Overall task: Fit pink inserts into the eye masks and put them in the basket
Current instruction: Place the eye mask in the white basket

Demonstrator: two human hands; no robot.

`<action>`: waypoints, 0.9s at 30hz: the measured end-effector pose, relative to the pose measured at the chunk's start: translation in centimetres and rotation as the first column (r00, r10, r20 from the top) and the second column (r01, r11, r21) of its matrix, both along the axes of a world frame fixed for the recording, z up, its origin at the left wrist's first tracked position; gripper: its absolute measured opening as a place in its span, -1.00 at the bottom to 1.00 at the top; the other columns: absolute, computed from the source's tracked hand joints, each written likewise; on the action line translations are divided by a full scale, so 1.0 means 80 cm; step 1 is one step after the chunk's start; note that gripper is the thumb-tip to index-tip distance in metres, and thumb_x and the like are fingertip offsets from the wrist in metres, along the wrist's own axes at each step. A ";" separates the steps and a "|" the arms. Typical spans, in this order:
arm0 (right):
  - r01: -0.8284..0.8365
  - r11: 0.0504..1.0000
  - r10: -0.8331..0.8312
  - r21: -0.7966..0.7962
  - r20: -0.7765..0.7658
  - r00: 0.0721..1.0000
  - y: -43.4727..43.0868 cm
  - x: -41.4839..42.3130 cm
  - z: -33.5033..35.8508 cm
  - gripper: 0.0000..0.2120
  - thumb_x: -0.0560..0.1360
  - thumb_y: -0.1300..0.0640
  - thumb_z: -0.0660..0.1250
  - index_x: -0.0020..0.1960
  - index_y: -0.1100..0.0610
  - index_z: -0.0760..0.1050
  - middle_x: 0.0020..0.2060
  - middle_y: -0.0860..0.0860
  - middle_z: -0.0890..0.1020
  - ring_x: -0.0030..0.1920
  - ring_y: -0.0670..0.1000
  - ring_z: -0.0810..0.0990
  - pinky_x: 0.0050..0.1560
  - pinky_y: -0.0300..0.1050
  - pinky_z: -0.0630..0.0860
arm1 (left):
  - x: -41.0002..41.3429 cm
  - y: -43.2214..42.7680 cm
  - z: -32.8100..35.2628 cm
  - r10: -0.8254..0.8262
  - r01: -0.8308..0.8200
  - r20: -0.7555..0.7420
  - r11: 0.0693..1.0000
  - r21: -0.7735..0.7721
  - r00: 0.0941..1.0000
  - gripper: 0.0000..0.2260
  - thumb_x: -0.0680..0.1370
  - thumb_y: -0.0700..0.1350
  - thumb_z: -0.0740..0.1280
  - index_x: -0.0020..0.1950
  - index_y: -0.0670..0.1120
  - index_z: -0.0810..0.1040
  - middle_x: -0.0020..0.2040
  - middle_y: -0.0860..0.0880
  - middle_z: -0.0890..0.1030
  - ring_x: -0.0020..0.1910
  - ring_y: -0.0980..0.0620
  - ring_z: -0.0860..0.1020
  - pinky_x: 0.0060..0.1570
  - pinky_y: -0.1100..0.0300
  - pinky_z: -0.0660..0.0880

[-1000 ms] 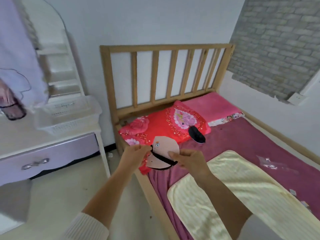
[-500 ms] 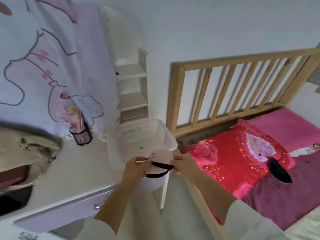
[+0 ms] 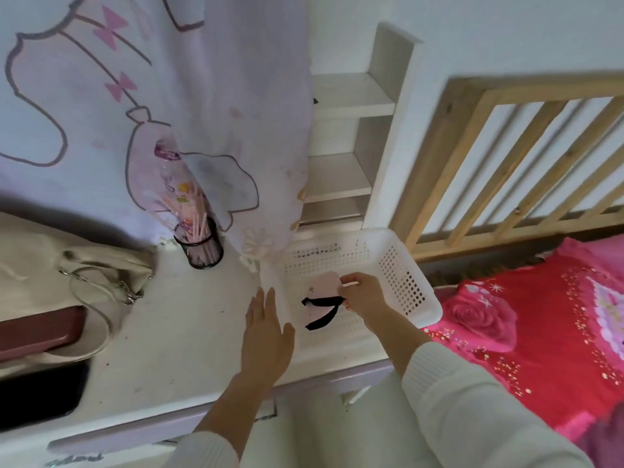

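Eye mask [image 3: 323, 292] sat in the centre of the head view, over the inside of the basket [image 3: 410, 285]. Pale pink, rounded, flat piece, looked like the insert side facing up; a black elastic strap ran across it and one loose end dangled down-left. Could not tell whether it touched the basket floor.

Right hand [image 3: 363, 297] pinched the mask's right edge, fingers curled closed around it, cream ribbed-knit sleeve [image 3: 472, 410] running to lower right of frame.

Left hand [image 3: 266, 342] was flat and spread, fingers straight, gripping nothing, just left of the basket over the desk top [image 3: 175, 336]; contact with the desk unclear.

Basket was white plastic, rectangular with rounded corners, walls perforated in a grid of small holes, standing at the right end of the glossy white desk top, just beside the bed headboard [image 3: 506, 157].

Headboard was light raw wood with vertical slats, upper right of frame. Red satin-like pillow [image 3: 526, 325] with rose print and gold speckles lay lower right.

Dark mesh pen cup [image 3: 202, 244] holding pink sticks in a clear wrapper stood at centre left. Lilac cloth [image 3: 101, 113] with cartoon outlines and pink bows hung across upper left. Beige fabric bag [image 3: 67, 275] with metal ring and chain lay at left edge. White shelf unit [image 3: 347, 130] rose behind the basket.
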State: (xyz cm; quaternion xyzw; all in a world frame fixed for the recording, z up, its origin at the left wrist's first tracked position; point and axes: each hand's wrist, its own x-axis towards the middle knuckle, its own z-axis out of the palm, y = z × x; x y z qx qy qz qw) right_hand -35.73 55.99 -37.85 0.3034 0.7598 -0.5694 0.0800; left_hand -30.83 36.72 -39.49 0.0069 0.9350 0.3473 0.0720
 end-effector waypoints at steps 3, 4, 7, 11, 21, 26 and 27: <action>-0.001 1.000 0.001 0.002 0.068 0.998 -0.006 -0.010 -0.027 -0.80 0.41 0.40 0.28 -0.08 0.21 0.64 -0.24 0.20 0.63 -0.28 0.14 0.57 -0.24 -0.07 0.52 | 0.002 0.003 -0.009 -0.005 0.004 -0.012 1.000 -0.005 1.000 -0.34 0.59 -0.16 0.22 0.59 -0.07 -0.07 0.63 -0.05 -0.11 0.59 -0.06 -0.09 0.49 0.05 0.13; 0.004 1.000 -0.004 0.006 0.088 0.996 -0.006 -0.011 -0.034 -0.77 0.42 0.40 0.27 -0.04 0.24 0.65 -0.22 0.19 0.64 -0.26 0.13 0.58 -0.20 -0.07 0.56 | 0.003 0.003 -0.009 -0.002 0.002 -0.017 1.000 -0.002 1.000 -0.33 0.58 -0.18 0.22 0.59 -0.07 -0.07 0.63 -0.05 -0.11 0.59 -0.06 -0.09 0.49 0.04 0.14; -0.019 0.998 0.011 0.061 0.130 0.991 -0.001 -0.008 -0.046 -0.72 0.45 0.40 0.24 0.06 0.26 0.64 -0.09 0.15 0.64 -0.13 0.10 0.59 -0.02 -0.12 0.58 | 0.004 0.006 -0.006 -0.006 0.005 -0.017 1.000 -0.015 1.000 -0.33 0.57 -0.19 0.23 0.59 -0.10 -0.06 0.62 -0.08 -0.10 0.59 -0.08 -0.10 0.51 0.02 0.10; -0.124 0.981 0.113 0.146 0.079 0.990 0.019 0.008 -0.014 -0.67 0.47 0.32 0.28 0.22 0.21 0.56 0.21 0.13 0.60 0.05 0.06 0.57 0.02 -0.18 0.49 | 0.003 0.015 0.013 -0.011 0.009 -0.025 0.997 -0.076 1.000 -0.35 0.57 -0.16 0.24 0.58 -0.14 -0.01 0.62 -0.14 -0.10 0.58 -0.14 -0.12 0.54 -0.03 0.06; -0.048 0.900 0.063 0.433 -0.020 0.998 0.204 0.177 0.068 -0.80 0.50 0.20 0.29 0.04 0.21 0.64 0.01 0.12 0.70 0.01 0.09 0.66 0.01 -0.10 0.54 | 0.018 0.234 0.064 -0.401 0.387 -0.112 0.913 -0.130 0.909 -0.53 0.55 -0.15 0.24 0.46 -0.11 0.29 0.55 -0.19 0.19 0.53 -0.17 0.12 0.48 -0.01 0.21; 0.180 0.870 -0.245 0.459 0.086 0.966 0.343 0.303 0.058 -0.81 0.45 0.16 0.32 -0.09 0.25 0.64 -0.11 0.21 0.72 -0.06 0.17 0.68 -0.17 -0.07 0.55 | 0.091 0.413 0.055 -0.700 0.692 -0.066 0.714 -0.111 0.711 -0.56 0.56 -0.08 0.28 0.42 -0.10 0.35 0.46 -0.14 0.35 0.48 -0.14 0.23 0.44 0.00 0.29; 0.224 0.859 -0.300 0.461 0.099 0.949 0.370 0.326 0.056 -0.82 0.44 0.15 0.33 -0.12 0.25 0.64 -0.15 0.21 0.71 -0.09 0.16 0.68 -0.20 -0.11 0.51 | 0.108 0.447 0.052 -0.746 0.740 -0.042 0.665 -0.105 0.664 -0.55 0.56 -0.09 0.28 0.44 -0.11 0.33 0.46 -0.15 0.34 0.49 -0.15 0.21 0.46 -0.01 0.24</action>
